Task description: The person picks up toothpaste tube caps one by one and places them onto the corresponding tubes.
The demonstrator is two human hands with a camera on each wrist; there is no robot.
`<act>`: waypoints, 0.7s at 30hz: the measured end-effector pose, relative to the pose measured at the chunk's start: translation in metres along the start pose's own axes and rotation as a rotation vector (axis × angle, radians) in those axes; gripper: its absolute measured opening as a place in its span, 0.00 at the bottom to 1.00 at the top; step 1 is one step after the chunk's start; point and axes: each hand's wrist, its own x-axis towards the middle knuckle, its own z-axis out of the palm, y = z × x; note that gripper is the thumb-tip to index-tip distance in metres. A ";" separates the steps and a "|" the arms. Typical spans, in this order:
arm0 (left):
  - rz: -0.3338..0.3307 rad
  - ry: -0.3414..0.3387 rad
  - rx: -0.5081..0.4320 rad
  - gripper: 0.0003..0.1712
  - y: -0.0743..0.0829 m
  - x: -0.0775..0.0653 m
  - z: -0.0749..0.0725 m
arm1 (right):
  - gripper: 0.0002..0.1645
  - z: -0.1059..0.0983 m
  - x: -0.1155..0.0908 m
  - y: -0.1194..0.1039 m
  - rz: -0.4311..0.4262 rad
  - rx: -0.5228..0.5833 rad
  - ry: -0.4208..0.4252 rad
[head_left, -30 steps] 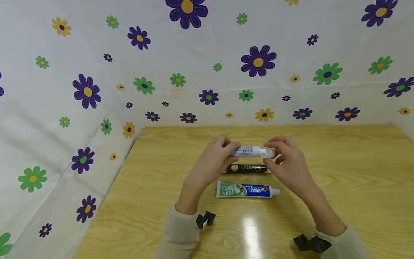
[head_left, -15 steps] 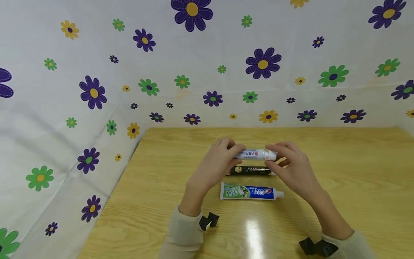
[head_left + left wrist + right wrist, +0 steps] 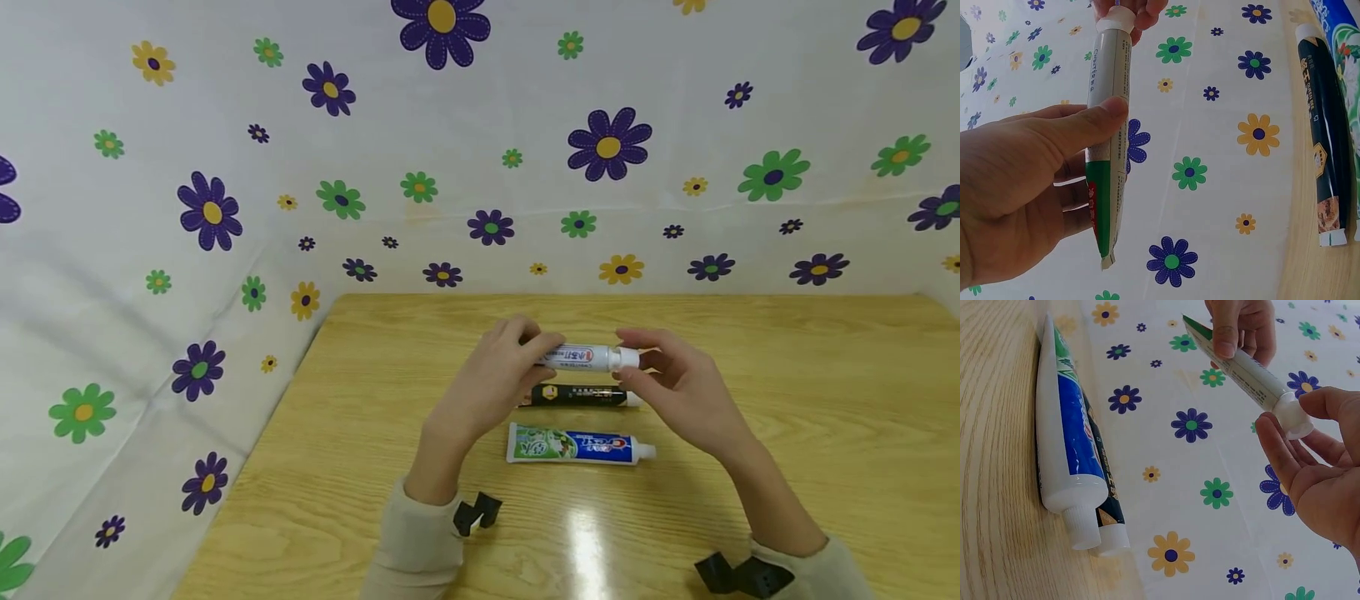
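Note:
A white and green toothpaste tube is held level above the table, its capped end toward the right. My left hand grips the tube's tail half, with the thumb along its side in the left wrist view. Around the white cap are the thumb and fingers of my right hand, fingertips right at its sides. Below the held tube lies a black toothpaste tube, partly covered by the left fingers. A blue and green toothpaste tube lies nearer to me, its cap pointing right.
The wooden table meets a white flowered cloth at its back and left edges. Small black mounts show at both sleeve cuffs. A bright light reflection lies on the tabletop in front.
The right fingers have shifted about the cap, pinching it closely half a second ago and spreading slightly wider now. The left hand keeps its grip; the lying tubes have stayed put.

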 end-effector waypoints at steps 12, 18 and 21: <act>0.027 0.024 0.004 0.19 0.000 0.000 0.001 | 0.25 -0.004 0.000 0.002 -0.021 -0.026 0.053; 0.034 0.021 -0.005 0.19 0.001 0.001 0.002 | 0.21 -0.004 0.000 0.004 -0.048 0.010 0.060; 0.045 0.027 -0.002 0.19 0.001 0.002 0.003 | 0.21 -0.005 0.000 0.005 -0.074 0.015 0.064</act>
